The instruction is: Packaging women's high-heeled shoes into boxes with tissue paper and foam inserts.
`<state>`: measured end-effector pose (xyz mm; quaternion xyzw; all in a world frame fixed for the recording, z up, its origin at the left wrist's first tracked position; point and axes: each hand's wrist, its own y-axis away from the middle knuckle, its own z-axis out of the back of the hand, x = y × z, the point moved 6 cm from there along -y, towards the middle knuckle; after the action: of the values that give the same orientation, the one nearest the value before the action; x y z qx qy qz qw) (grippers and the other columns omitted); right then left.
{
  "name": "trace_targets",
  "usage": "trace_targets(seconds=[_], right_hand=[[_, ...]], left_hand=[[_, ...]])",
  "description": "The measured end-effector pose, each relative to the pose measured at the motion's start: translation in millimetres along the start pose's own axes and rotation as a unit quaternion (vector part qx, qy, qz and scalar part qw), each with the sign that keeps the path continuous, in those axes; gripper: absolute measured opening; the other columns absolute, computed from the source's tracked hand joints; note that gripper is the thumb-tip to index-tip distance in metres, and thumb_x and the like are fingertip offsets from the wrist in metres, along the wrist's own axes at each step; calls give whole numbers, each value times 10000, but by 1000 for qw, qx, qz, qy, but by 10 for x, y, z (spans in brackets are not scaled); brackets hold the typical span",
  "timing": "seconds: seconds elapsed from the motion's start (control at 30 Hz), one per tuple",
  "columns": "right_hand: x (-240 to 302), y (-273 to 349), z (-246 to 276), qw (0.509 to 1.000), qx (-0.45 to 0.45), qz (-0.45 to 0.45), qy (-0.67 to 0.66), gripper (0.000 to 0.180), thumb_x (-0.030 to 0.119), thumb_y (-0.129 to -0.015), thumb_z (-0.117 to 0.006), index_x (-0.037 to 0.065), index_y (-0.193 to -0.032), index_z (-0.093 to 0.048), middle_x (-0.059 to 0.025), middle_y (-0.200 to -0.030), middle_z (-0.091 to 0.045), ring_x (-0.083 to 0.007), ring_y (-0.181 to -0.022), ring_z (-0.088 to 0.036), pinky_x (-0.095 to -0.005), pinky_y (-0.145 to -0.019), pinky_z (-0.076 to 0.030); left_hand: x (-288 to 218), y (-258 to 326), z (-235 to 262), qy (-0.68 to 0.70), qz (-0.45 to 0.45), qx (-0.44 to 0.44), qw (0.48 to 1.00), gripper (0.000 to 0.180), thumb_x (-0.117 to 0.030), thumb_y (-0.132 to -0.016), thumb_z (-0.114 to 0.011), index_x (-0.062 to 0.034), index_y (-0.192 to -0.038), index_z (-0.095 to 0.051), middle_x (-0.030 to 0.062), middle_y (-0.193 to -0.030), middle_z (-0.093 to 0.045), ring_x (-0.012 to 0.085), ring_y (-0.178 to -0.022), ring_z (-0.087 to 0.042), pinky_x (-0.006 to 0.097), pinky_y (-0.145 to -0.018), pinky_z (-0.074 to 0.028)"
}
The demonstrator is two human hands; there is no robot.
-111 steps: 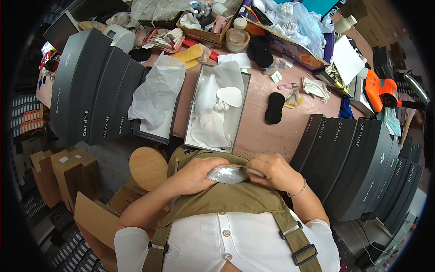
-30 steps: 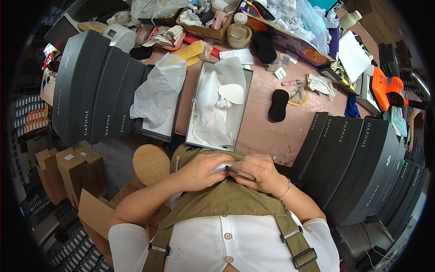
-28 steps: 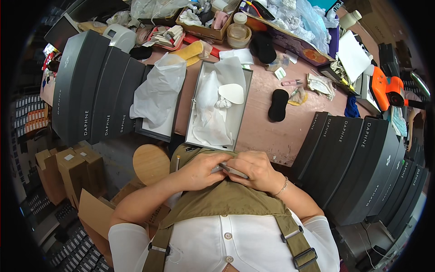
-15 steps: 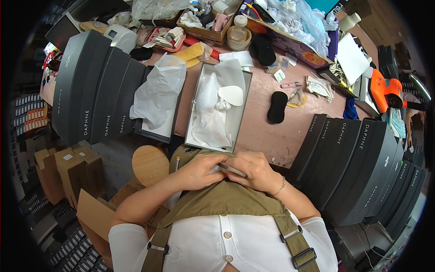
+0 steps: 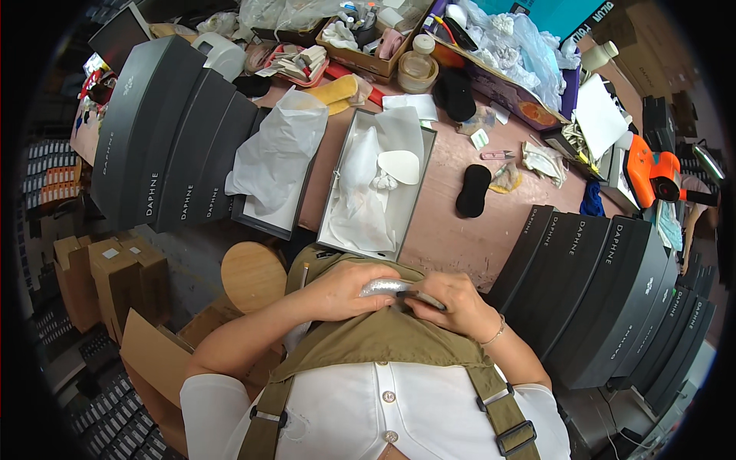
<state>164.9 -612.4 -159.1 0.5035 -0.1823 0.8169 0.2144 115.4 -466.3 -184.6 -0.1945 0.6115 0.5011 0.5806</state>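
In front of my apron, my left hand (image 5: 343,292) is closed round a silver, glittery, curved thing (image 5: 382,287), part of which shows between the fingers. My right hand (image 5: 458,305) grips a flat grey-brown piece (image 5: 426,299) that meets the silver thing. Whether the two are joined I cannot tell, as my fingers cover much of both. Just beyond my hands lies an open shoebox (image 5: 415,195) with white tissue paper (image 5: 357,172) and a rounded white card (image 5: 399,166) in it.
Dark shoeboxes stand in a left stack (image 5: 138,138) and a right stack (image 5: 606,299). Left of the open box is a grey tray (image 5: 285,222) with white paper. A black oval pad (image 5: 473,191) and pink thread snips (image 5: 497,155) lie on the table. Farther right is an orange tool (image 5: 648,170).
My hands have moved slightly apart, the right one shifting right. More of the silver glittery thing now shows between them. The view has shifted a little.
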Motion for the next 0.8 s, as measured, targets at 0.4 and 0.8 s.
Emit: trace_targets(seconds=[0.4,0.8], right_hand=[[37,-137,3,1000,16,2,25,175,101,-739,-713,47,-889,-640,-101,-786,-607,-280,-672,-609,-362,-585,-495],[-216,-65,185,990,-60,-111,-64,180,104,-739,-735,3,-764,-589,-122,-679,-551,-265,-563,-535,-322,-524,-429]], left_hand=[[58,-27,15,19,-4,0,1000,445,-227,-785,-687,-3,-1156,-586,178,-1032,-655,295,-960,-640,356,-846,-482],[73,-41,24,30,31,24,999,453,-260,-809,-683,-10,-1174,-587,164,-1074,-653,288,-997,-634,346,-877,-476]])
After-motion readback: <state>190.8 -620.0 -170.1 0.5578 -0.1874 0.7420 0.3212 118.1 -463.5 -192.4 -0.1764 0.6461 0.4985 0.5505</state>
